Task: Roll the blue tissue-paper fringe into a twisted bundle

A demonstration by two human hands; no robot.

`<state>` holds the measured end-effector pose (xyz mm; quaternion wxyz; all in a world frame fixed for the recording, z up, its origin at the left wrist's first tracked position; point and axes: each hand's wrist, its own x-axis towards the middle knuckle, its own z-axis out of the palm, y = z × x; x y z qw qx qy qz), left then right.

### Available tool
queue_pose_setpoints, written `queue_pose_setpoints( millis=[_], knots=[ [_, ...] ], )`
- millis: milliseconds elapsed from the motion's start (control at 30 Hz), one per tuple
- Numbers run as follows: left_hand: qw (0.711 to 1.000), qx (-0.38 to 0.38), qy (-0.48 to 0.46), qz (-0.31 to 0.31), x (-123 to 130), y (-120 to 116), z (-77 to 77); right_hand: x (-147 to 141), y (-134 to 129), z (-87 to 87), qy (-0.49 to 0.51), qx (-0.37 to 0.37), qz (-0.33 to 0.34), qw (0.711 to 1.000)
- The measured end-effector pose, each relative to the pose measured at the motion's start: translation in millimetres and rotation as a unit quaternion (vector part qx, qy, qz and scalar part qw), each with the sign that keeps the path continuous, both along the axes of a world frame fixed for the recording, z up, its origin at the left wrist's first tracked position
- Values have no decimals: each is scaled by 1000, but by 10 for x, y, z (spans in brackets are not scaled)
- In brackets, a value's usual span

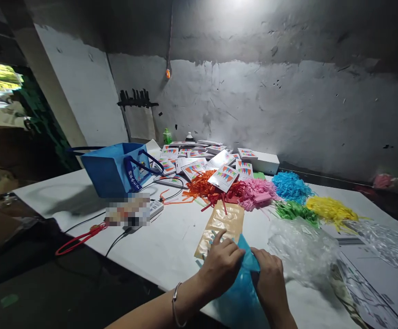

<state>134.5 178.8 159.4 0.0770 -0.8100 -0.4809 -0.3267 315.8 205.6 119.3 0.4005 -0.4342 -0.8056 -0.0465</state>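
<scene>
Thin blue plastic film [242,292] hangs between my two hands at the table's front edge, with a pointed fold standing up between them. My left hand [223,258], with a silver bracelet on its wrist, is closed on the film's left side. On the right side my right hand [271,274] grips the same film, thumb and fingers together. Pale blue strips show beside my left hand. Just beyond it lies a flat gold-brown packet [226,219], partly covered by my fingers. The lower part of the film is partly hidden by my hands.
Behind are heaps of orange-red [202,185], pink [259,192], blue [291,186], green [297,211] and yellow strips [332,210], and many printed cards [194,170]. Clear plastic bags [303,249] lie right. A blue bag [106,171], power strip [156,209] and cables are left.
</scene>
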Motion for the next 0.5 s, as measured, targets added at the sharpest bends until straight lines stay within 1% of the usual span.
queue_pose_setpoints(
  millis=[33, 67, 100, 133, 167, 200, 233, 300, 333, 367, 433, 500],
  knots=[
    [999, 10, -19, -32, -21, -65, 12, 32, 21, -17, -1, 11, -3, 1000],
    [997, 5, -41, -69, -49, -128, 30, 69, 39, -30, -1, 25, -5, 1000],
    [992, -18, -70, -102, -84, -182, 50, 107, 53, -39, 1, 41, -4, 999],
    [985, -54, -109, -126, -122, -220, 69, 144, 62, -45, 3, 57, 0, 998],
    [973, -97, -162, -131, -160, -237, 84, 174, 66, -49, 3, 72, 7, 997],
    [954, -149, -232, -120, -193, -233, 92, 196, 68, -52, 3, 84, 16, 996],
    [924, -204, -308, -100, -217, -208, 90, 208, 67, -55, 2, 95, 23, 995],
    [848, -299, -431, -75, -232, -116, 61, 214, 64, -65, 3, 109, 33, 993],
    [813, -341, -465, -83, -225, -62, 38, 214, 64, -72, 3, 115, 37, 993],
    [784, -375, -484, -101, -214, -11, 13, 217, 64, -83, 4, 120, 42, 992],
    [743, -414, -508, -135, -189, 65, -31, 242, 70, -117, 2, 129, 51, 990],
    [701, -428, -551, -148, -160, 93, -63, 294, 93, -172, -7, 138, 51, 989]
  ],
)
